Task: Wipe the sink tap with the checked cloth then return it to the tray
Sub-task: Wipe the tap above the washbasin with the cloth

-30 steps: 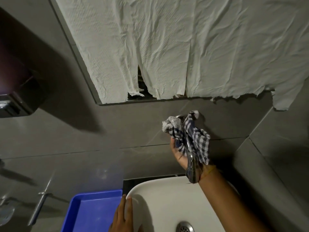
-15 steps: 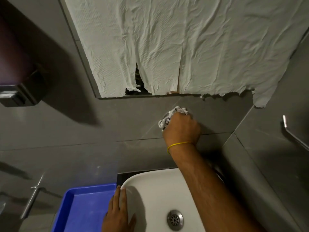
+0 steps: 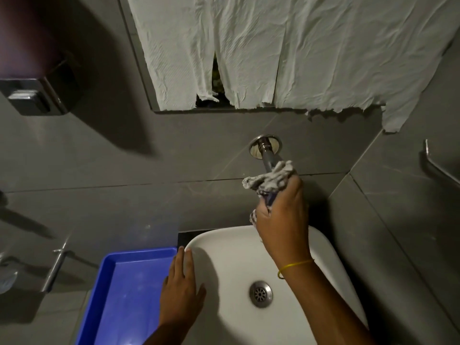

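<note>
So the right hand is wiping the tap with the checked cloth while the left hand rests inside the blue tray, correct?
Not quite. In the head view the left hand rests on the sink rim, beside the blue tray, not inside it. The right hand does hold the checked cloth around the tap.

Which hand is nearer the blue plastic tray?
Left. The left hand rests on the white sink rim beside the blue plastic tray; the right hand is at the tap.
</note>
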